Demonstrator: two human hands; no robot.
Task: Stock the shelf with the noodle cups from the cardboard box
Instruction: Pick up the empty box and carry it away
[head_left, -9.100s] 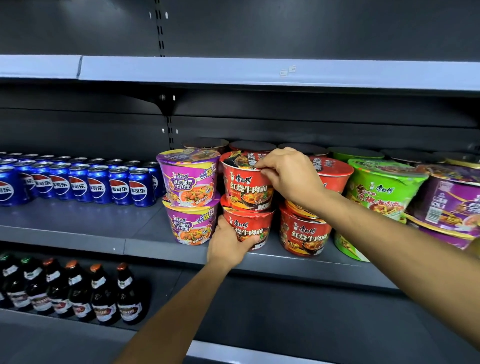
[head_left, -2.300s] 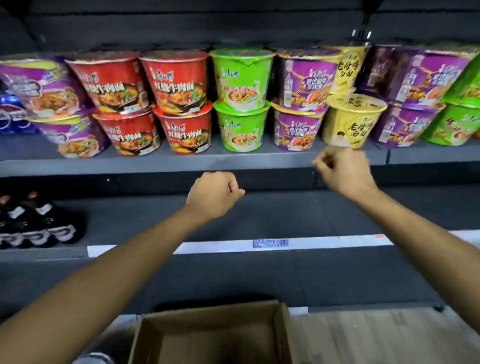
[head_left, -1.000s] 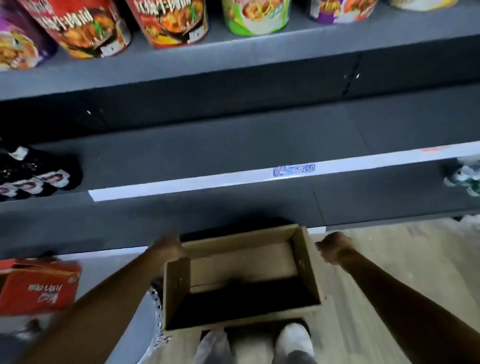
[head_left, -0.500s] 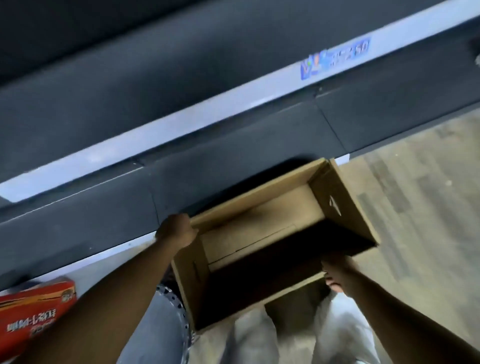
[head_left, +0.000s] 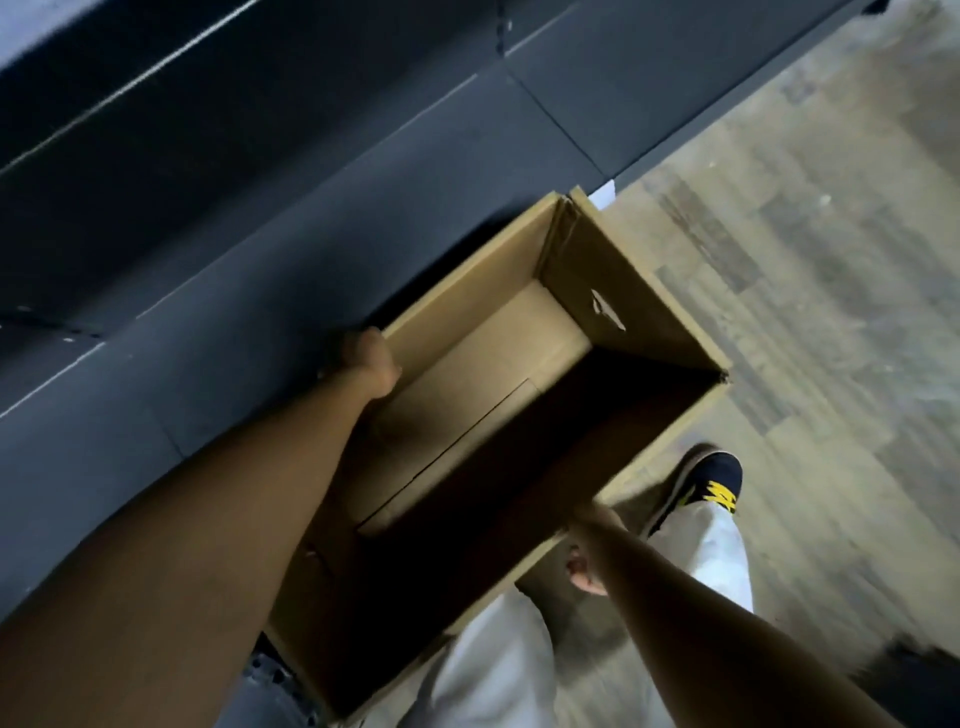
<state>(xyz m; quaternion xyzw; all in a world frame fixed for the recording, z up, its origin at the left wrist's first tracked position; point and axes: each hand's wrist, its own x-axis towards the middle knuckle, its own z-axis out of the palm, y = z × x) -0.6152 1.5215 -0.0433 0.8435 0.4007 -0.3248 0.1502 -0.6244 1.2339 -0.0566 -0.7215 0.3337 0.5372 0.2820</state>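
Fingers of left hand (head_left: 366, 358) curl over cardboard box (head_left: 618, 291) rim, 10 o'clock; right hand (head_left: 584, 558) grips 5 o'clock rim.

The person has turned from the stocked shelf and taken up the cardboard box (head_left: 467, 415): left hand (head_left: 366, 361) grips its 10 o'clock wall, right hand (head_left: 584, 561) its 4 o'clock edge (box now tilted, nearer the camera).
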